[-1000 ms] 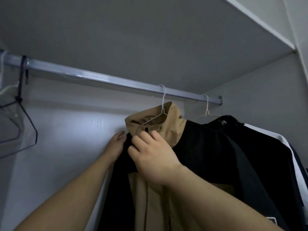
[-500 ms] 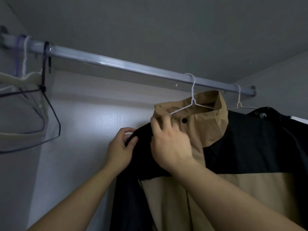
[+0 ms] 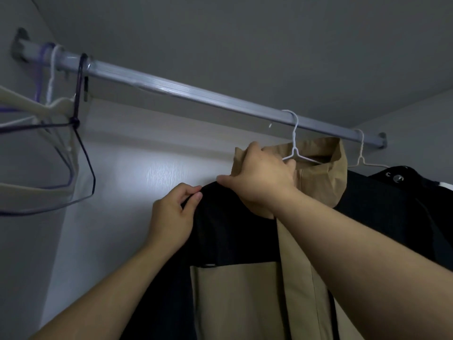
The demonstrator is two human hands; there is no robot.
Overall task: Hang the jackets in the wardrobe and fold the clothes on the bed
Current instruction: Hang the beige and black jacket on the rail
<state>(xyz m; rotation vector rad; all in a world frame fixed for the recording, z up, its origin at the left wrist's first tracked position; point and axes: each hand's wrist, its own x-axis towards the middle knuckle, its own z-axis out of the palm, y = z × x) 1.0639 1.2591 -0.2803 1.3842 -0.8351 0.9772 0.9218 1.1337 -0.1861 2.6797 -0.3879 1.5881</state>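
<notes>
The tan and black jacket (image 3: 235, 290) hangs from a white wire hanger (image 3: 295, 146) hooked over the wardrobe rail (image 3: 196, 94), just above and beyond the right hand (image 3: 259, 177). Its long axis runs straight down: the tan collar stands up at the top and the body drops below both wrists and out of view, with the front placket facing the person.

The right hand grips the near edge of the collar, its fingers curled over the tan cloth and its thumb lying on the black shoulder. The left hand (image 3: 171, 217), just below and to the left of it, pinches the edge of that black shoulder between thumb and forefinger.

Right of the right hand a dark jacket (image 3: 392, 204) hangs on a second wire hanger (image 3: 361, 158), touching the first. Well to the left of the left hand, bare hangers (image 3: 61, 155) dangle from the rail's far end.
</notes>
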